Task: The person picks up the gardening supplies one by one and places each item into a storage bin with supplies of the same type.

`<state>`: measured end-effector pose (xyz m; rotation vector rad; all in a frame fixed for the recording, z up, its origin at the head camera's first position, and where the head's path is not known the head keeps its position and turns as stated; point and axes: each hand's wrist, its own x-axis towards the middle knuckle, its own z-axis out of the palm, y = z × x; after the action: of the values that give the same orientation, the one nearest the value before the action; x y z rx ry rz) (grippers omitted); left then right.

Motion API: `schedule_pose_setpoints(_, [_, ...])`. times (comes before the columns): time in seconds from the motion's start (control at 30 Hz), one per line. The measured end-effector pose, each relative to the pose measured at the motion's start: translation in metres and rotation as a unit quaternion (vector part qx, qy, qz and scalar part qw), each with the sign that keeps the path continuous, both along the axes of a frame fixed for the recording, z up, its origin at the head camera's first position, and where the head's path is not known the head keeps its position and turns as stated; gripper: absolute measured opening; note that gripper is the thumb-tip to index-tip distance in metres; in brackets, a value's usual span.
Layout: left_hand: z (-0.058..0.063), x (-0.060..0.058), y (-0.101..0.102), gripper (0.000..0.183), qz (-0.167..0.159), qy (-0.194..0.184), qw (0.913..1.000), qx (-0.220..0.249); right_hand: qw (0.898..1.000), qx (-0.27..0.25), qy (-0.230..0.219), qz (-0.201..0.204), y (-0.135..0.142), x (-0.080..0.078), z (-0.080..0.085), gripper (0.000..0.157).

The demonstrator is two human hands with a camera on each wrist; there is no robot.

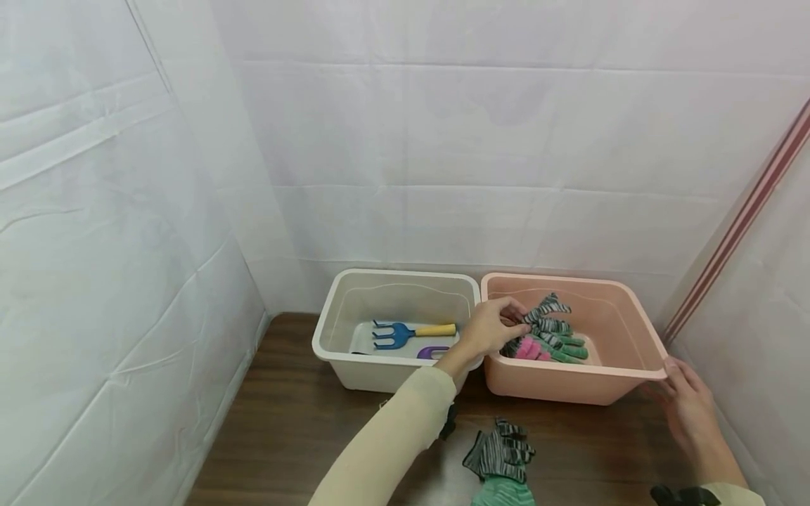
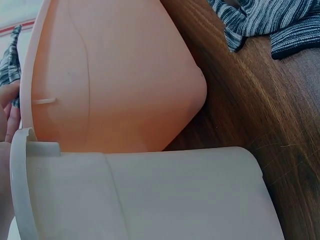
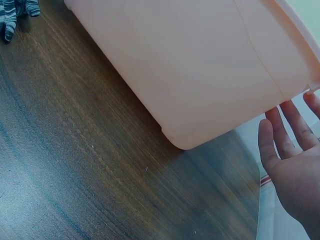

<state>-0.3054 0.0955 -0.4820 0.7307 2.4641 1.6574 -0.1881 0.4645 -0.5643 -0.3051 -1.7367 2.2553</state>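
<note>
woodgrain table [image 1: 285,436]; left fingers [image 1: 520,330] pinch knit glove [image 1: 549,325] in pink bin [image 1: 557,386]

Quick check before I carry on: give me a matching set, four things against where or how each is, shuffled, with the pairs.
1. Left hand
2. Right hand
3. Hand fork
4. Glove outside the bins

A. Blue, with a yellow handle
B. On the wooden table
C. Holding a striped glove
D. At the right end of the pink bin

Pairs: 1-C, 2-D, 3-A, 4-B
</note>
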Motion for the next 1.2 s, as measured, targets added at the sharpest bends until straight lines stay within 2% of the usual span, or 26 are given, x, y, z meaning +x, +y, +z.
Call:
schedule_pose_setpoints(0.33, [0.0001,0.0012,0.0009,0.018,0.007,-0.011,0.9998,0.016,1.0,-0.004,-0.005,-0.003,-0.0005,-0.0011,0.0007,0.027])
schedule_pose_setpoints(0.57, [0.0005,-0.0017,0.0016,0.018,0.005,0.0,0.9999,0.015,1.0,0.01,-0.005,-0.004,-0.0005,-0.003,0.002,0.03])
schedule_pose_setpoints(0.67, [0.0012,-0.0015,0.0013,0.021,-0.005,0.004,0.9998,0.021,1.0,0.001,0.003,0.007,0.0012,-0.0023,0.002,0.027])
schedule_pose_setpoints(0.9, [0.0022,0.001,-0.0005,0.044,-0.023,0.003,0.9994,0.025,0.999,-0.027,0.028,0.035,0.0041,-0.0001,-0.0001,0.019])
schedule_pose_setpoints(1.2, [0.0004,0.0006,-0.0009,0.041,-0.017,-0.013,0.9992,0.035,0.998,-0.03,0.045,0.043,0.0026,-0.0022,-0.0008,0.021])
